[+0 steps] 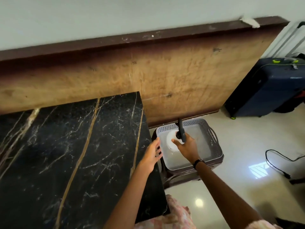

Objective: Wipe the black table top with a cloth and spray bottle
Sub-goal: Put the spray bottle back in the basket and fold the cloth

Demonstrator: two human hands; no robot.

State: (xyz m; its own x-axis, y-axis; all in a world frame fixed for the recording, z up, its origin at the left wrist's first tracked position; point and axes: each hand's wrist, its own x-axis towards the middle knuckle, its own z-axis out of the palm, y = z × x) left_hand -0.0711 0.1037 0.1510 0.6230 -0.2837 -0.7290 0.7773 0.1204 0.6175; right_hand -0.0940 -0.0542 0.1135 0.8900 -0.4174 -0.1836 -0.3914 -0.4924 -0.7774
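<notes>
The black marble table top [69, 154] with gold veins fills the left of the view. To its right a grey plastic basket [212, 141] sits on a dark brown stool [181, 176]. Inside the basket stands a white spray bottle [170, 141] with a black trigger head [181, 129]. My right hand [186, 146] is closed around the bottle's neck, just under the trigger. My left hand [152, 154] hovers with fingers apart at the table's right edge, beside the basket's left rim, holding nothing. No cloth is visible.
A wooden headboard-like panel [148, 76] stands behind the table against the white wall. A dark blue suitcase [267, 90] stands at the far right. A black cable [277, 162] lies on the glossy pale floor [239, 187] to the right of the stool.
</notes>
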